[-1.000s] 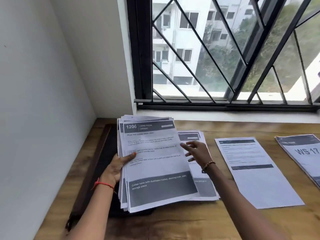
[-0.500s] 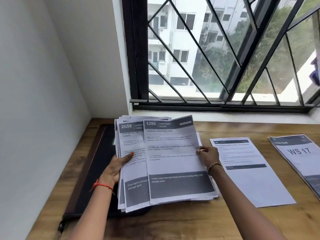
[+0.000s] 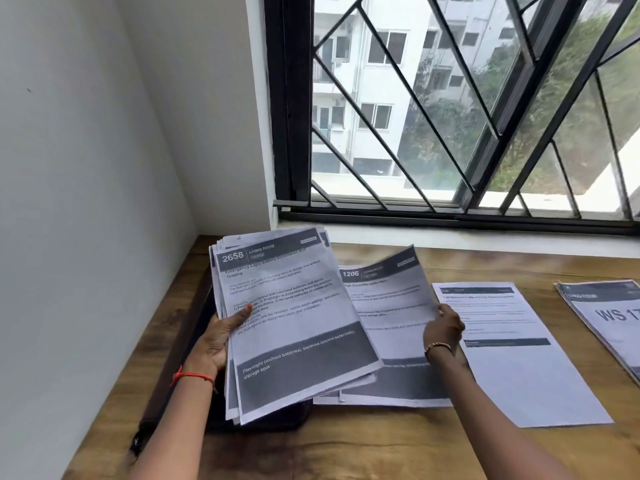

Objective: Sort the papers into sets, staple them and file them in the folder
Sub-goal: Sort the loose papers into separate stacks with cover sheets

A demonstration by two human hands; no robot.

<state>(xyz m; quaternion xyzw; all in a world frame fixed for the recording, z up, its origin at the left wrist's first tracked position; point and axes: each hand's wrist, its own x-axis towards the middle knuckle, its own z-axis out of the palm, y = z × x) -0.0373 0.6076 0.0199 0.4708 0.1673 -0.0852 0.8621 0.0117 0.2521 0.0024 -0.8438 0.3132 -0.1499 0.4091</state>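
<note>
Left hand (image 3: 214, 341) grips the thick stack of printed white papers (image 3: 291, 320); right hand (image 3: 443, 327) pinches the grey-banded "1206" sheet (image 3: 388, 299) over the wooden table (image 3: 381, 445)

We've got bare table (image 3: 381, 448) up front (wall (image 3: 86, 237) hugs the left), plus a gap between sheet (image 3: 526, 375) and pile (image 3: 613, 327).

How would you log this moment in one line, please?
phase: sorting | left hand: holds stack | right hand: pinches sheet 1206 | folder: under stack, on table
</note>
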